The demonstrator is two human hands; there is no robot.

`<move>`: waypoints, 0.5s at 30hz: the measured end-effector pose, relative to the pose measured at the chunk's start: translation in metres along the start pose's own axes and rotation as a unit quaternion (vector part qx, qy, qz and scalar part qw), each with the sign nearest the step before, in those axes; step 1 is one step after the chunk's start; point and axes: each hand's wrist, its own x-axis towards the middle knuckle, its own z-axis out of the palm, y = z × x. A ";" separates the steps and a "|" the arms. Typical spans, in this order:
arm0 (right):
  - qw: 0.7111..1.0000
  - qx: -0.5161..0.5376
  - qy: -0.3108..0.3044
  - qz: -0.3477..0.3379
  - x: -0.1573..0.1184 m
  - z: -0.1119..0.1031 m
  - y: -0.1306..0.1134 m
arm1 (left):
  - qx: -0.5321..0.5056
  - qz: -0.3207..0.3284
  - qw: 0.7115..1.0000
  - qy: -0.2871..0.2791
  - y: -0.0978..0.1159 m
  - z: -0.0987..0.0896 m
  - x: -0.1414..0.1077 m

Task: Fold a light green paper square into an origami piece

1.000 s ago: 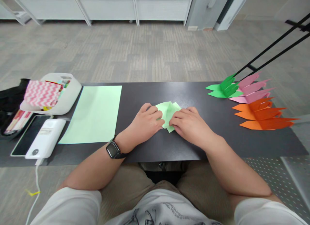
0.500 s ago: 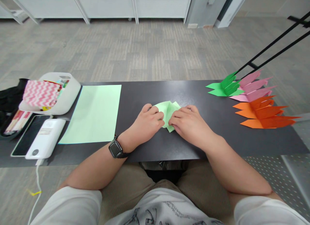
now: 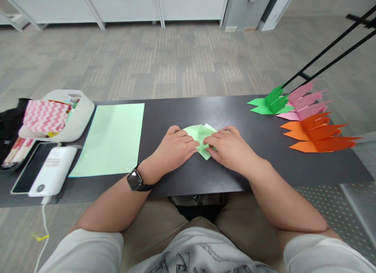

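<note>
A small folded piece of light green paper (image 3: 200,134) lies on the dark table between my hands, one corner pointing toward me. My left hand (image 3: 178,147), with a black watch on its wrist, is closed on the paper's left side. On the right side, my right hand (image 3: 228,147) has its fingers bent round the paper. The fingers hide parts of both edges. Left of my left hand, large light green sheets (image 3: 113,140) lie flat.
Folded green (image 3: 272,102), pink (image 3: 305,102) and orange (image 3: 317,136) paper pieces stand at the right. At the left are a white basket (image 3: 84,114), a phone (image 3: 32,167) and a white power bank (image 3: 54,171) with a cable. Black bars rise behind the right end.
The folded paper's upper part has shifted and bent over between my hands. My left hand has turned slightly, its fingers reaching further right. The whole view has shifted slightly.
</note>
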 end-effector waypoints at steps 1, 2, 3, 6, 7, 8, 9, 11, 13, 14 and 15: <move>1.000 0.004 -0.003 0.003 0.001 0.002 0.002 | -0.007 -0.003 1.000 0.001 -0.001 0.001 0.000; 1.000 0.009 -0.006 0.006 0.003 0.004 0.003 | -0.013 -0.008 1.000 0.002 -0.002 0.002 0.000; 1.000 0.014 -0.008 0.008 0.004 0.006 0.005 | -0.017 -0.012 1.000 0.002 -0.003 0.003 0.000; 1.000 0.023 -0.007 0.019 0.009 0.013 0.011 | -0.026 -0.030 0.999 -0.001 -0.007 0.007 0.001; 0.999 0.022 -0.005 0.023 0.010 0.015 0.013 | -0.030 -0.037 0.999 -0.004 -0.007 0.009 0.001; 0.999 0.020 -0.004 0.026 0.010 0.017 0.014 | -0.032 -0.043 0.999 -0.006 -0.008 0.010 0.002; 0.999 0.016 -0.004 0.028 0.011 0.019 0.015 | -0.034 -0.049 0.998 -0.008 -0.008 0.011 0.002; 0.999 0.007 -0.001 0.033 0.012 0.022 0.016 | -0.033 -0.060 0.998 -0.010 -0.008 0.012 0.003; 0.999 -0.001 0.008 0.037 0.013 0.025 0.017 | -0.027 -0.068 0.997 -0.010 -0.008 0.013 0.004; 0.999 -0.003 0.014 0.039 0.014 0.026 0.017 | -0.024 -0.071 0.997 -0.009 -0.007 0.013 0.005; 0.999 -0.006 0.020 0.040 0.014 0.026 0.017 | -0.022 -0.073 0.997 -0.008 -0.007 0.013 0.005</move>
